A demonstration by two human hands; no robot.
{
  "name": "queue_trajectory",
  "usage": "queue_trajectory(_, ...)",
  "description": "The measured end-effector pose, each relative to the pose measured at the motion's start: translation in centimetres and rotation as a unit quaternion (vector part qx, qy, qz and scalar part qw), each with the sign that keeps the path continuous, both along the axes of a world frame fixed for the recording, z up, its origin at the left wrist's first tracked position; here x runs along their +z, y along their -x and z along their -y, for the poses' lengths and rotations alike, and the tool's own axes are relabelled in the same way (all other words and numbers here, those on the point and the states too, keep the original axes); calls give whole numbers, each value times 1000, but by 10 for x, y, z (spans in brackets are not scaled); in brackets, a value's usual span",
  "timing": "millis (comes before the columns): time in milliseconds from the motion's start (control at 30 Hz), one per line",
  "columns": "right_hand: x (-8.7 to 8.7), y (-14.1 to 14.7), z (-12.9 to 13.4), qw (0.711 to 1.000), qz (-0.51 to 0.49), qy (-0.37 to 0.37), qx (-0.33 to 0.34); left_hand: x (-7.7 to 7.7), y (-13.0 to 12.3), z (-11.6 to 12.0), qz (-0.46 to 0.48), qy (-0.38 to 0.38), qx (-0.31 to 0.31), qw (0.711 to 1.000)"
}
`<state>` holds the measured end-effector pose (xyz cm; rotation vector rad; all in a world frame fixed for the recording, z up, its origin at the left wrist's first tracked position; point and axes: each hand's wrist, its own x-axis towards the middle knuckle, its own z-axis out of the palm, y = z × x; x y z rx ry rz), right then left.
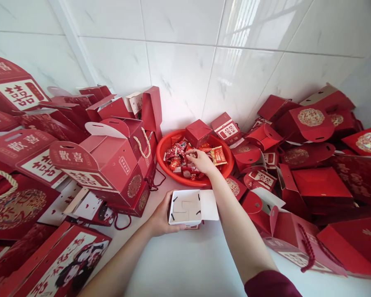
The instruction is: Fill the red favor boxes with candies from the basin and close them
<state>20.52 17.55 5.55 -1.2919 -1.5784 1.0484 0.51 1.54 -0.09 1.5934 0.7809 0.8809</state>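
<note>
My left hand (161, 215) grips a small gift box (185, 206) by its left side and underside. The box's lid flap hangs open to the right, showing a white inside with dark cord ends at the corners and nothing lying in it. Beyond it, my right hand (200, 161) reaches into a red plastic basin (173, 175) of wrapped candies (177, 160). The fingers are bent and drawn together over the candies; whatever they pinch is hidden. A yellow-and-red packet (218, 155) lies just right of this hand. A closed red box (198, 133) rests on the basin's back rim.
Red gift boxes and bags crowd the left, including a handled box (102, 161) stacked on others. More boxes (315, 185) are heaped on the right, one with a braided cord (306, 247). A white tiled wall (179, 70) rises behind the basin.
</note>
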Motion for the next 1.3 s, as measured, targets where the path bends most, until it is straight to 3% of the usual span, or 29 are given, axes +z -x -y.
queue_trajectory(167, 7, -1, 8, 1000, -11, -8, -24, -1, -1, 2, 11, -10, 1, 1000)
queue_trajectory(300, 24, -12, 35, 998, -62, -3, -10, 1, -1, 3, 10, -8, 5, 1000)
queue_trajectory(500, 46, -43, 107, 988, -132, -13, 78, 3, -4, 0, 24, 11, -8, 1000)
queue_trajectory(700, 57, -48, 137, 975, -5, 63, 214, -1, -4, -2, -22, -24, 9, 999)
queue_trajectory(767, 58, -46, 137, 978, 49, 34, 198, -4, -2, -1, -59, -64, 37, 996)
queue_trajectory(833, 58, -44, 136, 986, 90, -25, 135, -7, 0, 0, -90, -109, 66, 988)
queue_trajectory(967, 55, -44, 132, 991, 103, -66, 58, -8, 0, 4, -124, -180, 84, 972)
queue_trajectory(1067, 57, -43, 118, 986, 144, -77, 40, -4, -1, 4, -131, -146, 66, 978)
queue_trajectory(1200, 71, -27, 69, 954, 284, -78, 52, 1, -3, 1, -79, -52, 27, 995)
queue_trajectory(1300, 81, 3, 20, 928, 353, -62, 103, 2, -2, 1, -77, -39, 25, 996)
